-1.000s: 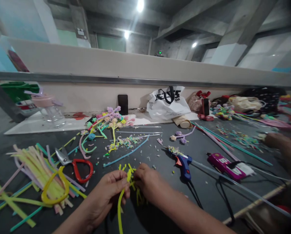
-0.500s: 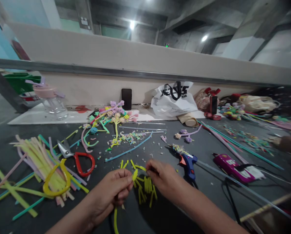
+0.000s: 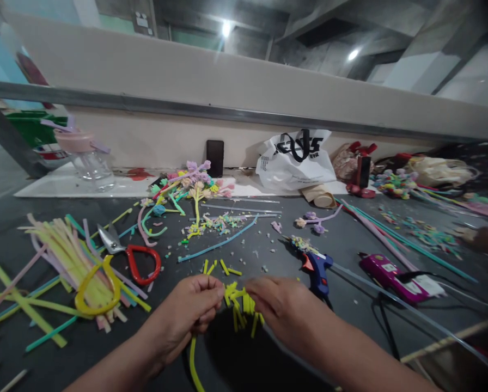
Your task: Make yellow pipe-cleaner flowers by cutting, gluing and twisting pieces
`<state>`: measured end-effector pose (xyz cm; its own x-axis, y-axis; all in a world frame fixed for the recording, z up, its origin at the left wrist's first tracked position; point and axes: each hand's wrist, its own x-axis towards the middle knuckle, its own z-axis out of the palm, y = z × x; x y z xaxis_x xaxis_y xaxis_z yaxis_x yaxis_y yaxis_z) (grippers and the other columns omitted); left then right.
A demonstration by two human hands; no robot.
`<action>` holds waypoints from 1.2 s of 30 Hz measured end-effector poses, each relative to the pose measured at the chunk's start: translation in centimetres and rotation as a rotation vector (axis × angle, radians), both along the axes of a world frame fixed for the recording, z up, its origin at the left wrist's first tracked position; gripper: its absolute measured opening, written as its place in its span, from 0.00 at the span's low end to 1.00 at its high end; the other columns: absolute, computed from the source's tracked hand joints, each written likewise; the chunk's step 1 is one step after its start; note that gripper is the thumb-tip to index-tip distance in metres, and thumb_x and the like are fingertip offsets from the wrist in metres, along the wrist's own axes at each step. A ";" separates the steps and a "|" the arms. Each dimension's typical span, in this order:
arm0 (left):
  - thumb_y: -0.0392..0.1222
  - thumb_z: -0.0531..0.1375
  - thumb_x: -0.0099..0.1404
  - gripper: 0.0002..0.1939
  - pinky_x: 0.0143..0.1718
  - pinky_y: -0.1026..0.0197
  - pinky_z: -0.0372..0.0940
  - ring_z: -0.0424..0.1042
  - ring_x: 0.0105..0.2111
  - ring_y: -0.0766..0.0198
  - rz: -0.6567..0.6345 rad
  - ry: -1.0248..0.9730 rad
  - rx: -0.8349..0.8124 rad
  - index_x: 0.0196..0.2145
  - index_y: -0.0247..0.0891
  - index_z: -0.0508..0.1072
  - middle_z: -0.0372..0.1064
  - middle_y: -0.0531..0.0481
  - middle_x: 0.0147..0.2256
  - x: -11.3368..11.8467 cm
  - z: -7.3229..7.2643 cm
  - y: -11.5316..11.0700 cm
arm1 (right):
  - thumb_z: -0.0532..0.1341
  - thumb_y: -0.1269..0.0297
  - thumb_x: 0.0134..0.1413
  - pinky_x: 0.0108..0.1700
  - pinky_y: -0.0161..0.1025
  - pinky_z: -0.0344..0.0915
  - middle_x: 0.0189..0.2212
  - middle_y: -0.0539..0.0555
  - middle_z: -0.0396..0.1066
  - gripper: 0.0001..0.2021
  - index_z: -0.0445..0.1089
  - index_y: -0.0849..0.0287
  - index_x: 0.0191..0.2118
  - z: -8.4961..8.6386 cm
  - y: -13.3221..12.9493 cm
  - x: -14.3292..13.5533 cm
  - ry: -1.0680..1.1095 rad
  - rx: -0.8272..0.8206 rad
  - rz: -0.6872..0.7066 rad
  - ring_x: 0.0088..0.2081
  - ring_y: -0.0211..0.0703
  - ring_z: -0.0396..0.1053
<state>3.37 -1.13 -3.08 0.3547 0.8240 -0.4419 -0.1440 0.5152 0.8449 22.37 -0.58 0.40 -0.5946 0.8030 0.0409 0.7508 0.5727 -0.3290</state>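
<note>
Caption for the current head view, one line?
Left hand holding a yellow strip, right hand beside short yellow pieces, between scissors and a glue gun.

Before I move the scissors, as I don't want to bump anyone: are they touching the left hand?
Apart. The head view shows dark tabletop between the left hand and the scissors.

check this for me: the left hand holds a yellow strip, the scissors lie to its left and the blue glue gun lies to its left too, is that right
Not quite: the blue glue gun lies to the right of the left hand, as the head view shows. The left hand does hold a yellow strip, and the scissors do lie to its left.
</note>
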 end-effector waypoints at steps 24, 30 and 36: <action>0.46 0.57 0.56 0.11 0.17 0.67 0.36 0.42 0.15 0.76 -0.067 0.016 0.021 0.27 0.36 0.62 0.47 0.62 0.16 0.1 -0.3 -0.1 | 0.50 0.77 0.47 0.26 0.36 0.52 0.26 0.52 0.68 0.10 0.64 0.59 0.33 0.5 -0.3 -0.4 -0.175 0.056 0.123 0.25 0.38 0.62; 0.46 0.57 0.57 0.11 0.17 0.67 0.37 0.43 0.15 0.76 -0.072 0.021 0.028 0.27 0.35 0.62 0.48 0.62 0.16 0.0 -0.5 -0.1 | 0.50 0.78 0.45 0.24 0.37 0.50 0.24 0.52 0.67 0.11 0.65 0.59 0.31 0.3 -0.2 -0.5 -0.149 0.078 0.127 0.24 0.37 0.61; 0.47 0.58 0.56 0.12 0.16 0.68 0.38 0.43 0.15 0.77 -0.081 0.035 0.023 0.26 0.36 0.62 0.48 0.62 0.16 0.2 -0.2 -0.1 | 0.50 0.78 0.46 0.24 0.37 0.50 0.24 0.52 0.67 0.10 0.64 0.59 0.31 0.6 -0.1 -0.6 -0.181 0.059 0.130 0.23 0.37 0.60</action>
